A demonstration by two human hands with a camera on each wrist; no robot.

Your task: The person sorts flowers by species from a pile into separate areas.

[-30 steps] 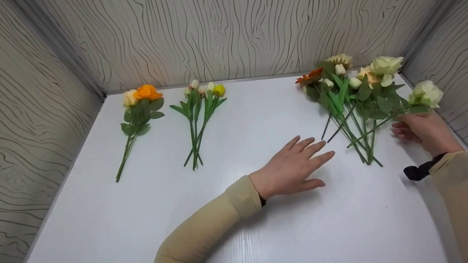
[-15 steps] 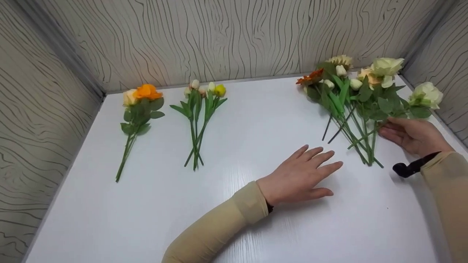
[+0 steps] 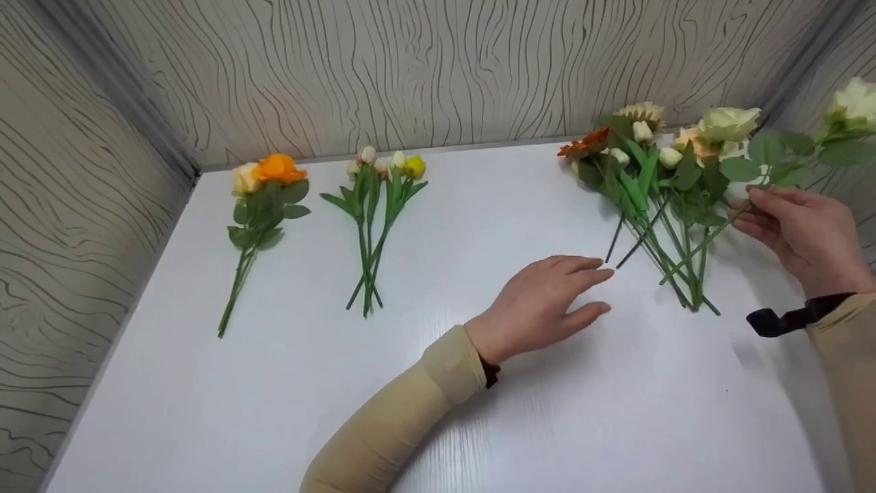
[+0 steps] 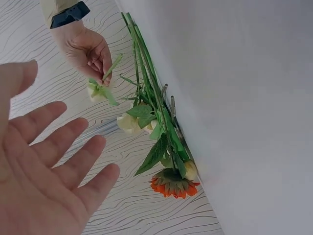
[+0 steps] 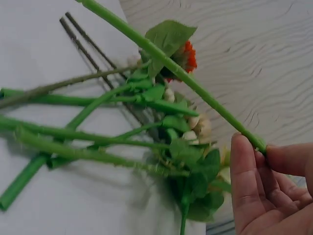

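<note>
At the right of the head view my right hand (image 3: 811,236) pinches the green stem of a white rose (image 3: 855,106) between thumb and fingers. The right wrist view shows that stem (image 5: 171,66) raised above the pile. Beside it lies a mixed heap of flowers: an orange-red daisy-like flower (image 3: 585,142), a cream daisy-like flower (image 3: 642,114), white tulips (image 3: 669,158) and a pale rose (image 3: 731,124). My left hand (image 3: 544,301) hovers near the heap's dark stem ends, holding nothing; its fingers are spread in the left wrist view.
Three or so tulips (image 3: 369,205) with crossed stems lie left of centre on the white table (image 3: 274,411). Farther left rest an orange rose (image 3: 279,168) and a cream rose (image 3: 245,179) together. Wood-patterned panels (image 3: 445,75) stand behind and at both sides.
My right hand has taken hold of the white rose's stem and lifted its bloom up and to the right. My left hand has shifted slightly, its fingers now closer together in the head view.
</note>
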